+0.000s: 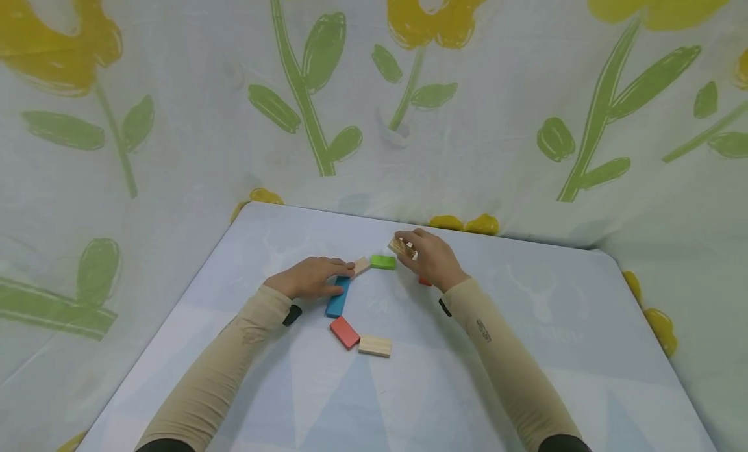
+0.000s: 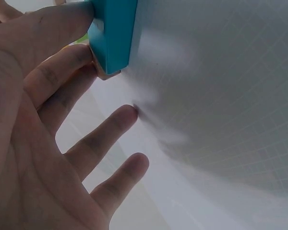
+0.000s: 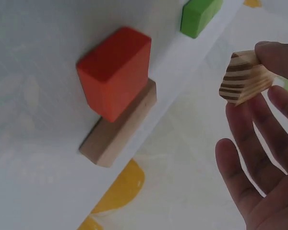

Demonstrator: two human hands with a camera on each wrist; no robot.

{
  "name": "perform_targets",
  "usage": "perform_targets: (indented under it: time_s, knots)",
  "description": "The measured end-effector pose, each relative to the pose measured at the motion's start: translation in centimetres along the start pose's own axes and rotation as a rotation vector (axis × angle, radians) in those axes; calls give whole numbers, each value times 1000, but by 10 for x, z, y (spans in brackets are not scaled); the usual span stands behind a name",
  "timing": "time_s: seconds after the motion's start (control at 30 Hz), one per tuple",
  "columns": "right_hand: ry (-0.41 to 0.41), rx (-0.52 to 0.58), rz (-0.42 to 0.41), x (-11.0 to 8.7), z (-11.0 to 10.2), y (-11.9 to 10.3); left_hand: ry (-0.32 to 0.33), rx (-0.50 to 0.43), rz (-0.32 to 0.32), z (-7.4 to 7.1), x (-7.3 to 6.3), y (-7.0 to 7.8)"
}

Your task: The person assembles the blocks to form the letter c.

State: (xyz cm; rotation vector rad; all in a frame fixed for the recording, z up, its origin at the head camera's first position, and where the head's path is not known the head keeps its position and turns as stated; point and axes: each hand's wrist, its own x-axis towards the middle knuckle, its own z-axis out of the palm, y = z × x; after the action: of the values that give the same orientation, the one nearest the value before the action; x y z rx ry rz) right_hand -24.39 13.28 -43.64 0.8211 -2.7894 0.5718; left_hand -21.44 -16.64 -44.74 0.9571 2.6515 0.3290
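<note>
Left hand: loosely spread, touching blue block
Right hand: narrow pinch on striped block
Striped block: raised, 2 o'clock from green block
Blue block: 8 o'clock from green block

Head view: light even and diffuse, colours a little muted. Soft-edged shadows beside both sleeves, spreading inward over the bench. Flowered cloth evenly lit; wide-angle stretch toward the corners.

Left wrist: dimmer. Left grip in shade against paler background; broad grey shadow over the bench, lighter patches near the blue block. Background soft.

Right wrist: greyish, low contrast, bench darker at upper left. Red block darker on top than in front; stripes on the wooden block readable, cloth behind blurred.
</note>
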Motion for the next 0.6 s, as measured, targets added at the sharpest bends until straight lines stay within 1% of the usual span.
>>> perform_targets:
  time_s: [0.13,0.27,0.5,0.6]
  knots:
    - [14,10,-15,-8,4,-3,-7,1,-12,1,1,0]
    - [6,-13,-28,-14,9,-4,-4,-11,-11,2,1,1]
    - [-60,-45,-10,-20,14,-3,9,-16,6,-1,-2,2]
    - [-71,-66,-6,-21,15,-2,7,-14,4,-1,-2,2]
